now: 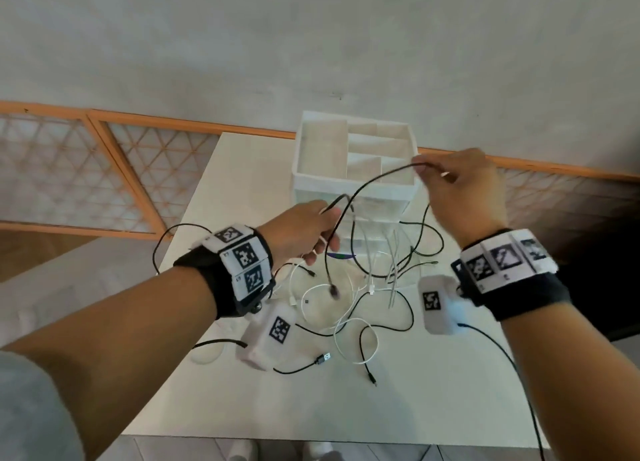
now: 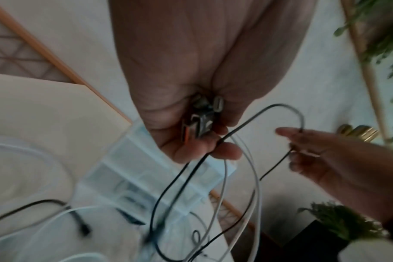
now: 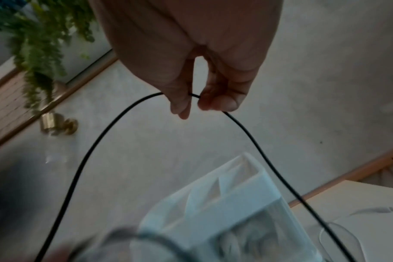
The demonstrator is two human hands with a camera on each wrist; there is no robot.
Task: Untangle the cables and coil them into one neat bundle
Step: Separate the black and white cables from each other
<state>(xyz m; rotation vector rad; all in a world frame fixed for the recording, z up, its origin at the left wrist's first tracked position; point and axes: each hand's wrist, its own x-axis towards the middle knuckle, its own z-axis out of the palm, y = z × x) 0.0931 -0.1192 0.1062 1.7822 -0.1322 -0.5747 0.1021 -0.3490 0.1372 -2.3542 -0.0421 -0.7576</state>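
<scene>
Several black and white cables [image 1: 349, 308] lie tangled on the white table [image 1: 433, 401]. My left hand [image 1: 304, 232] is raised above the tangle and grips a bunch of cable plugs [image 2: 200, 122] in its curled fingers, with black and white strands hanging down from it. My right hand [image 1: 460, 187] is higher and to the right, pinching a black cable [image 3: 96, 147] between thumb and fingers [image 3: 220, 102]. That black cable [image 1: 377, 180] arcs from the right hand across to the left hand. Another part of it drops from the right hand to the table.
A white drawer organizer [image 1: 353, 169] with open top compartments stands at the back of the table, just behind both hands. A black USB plug [image 1: 323, 358] lies near the front. Beyond the table are a pale floor and a wooden lattice panel [image 1: 69, 169].
</scene>
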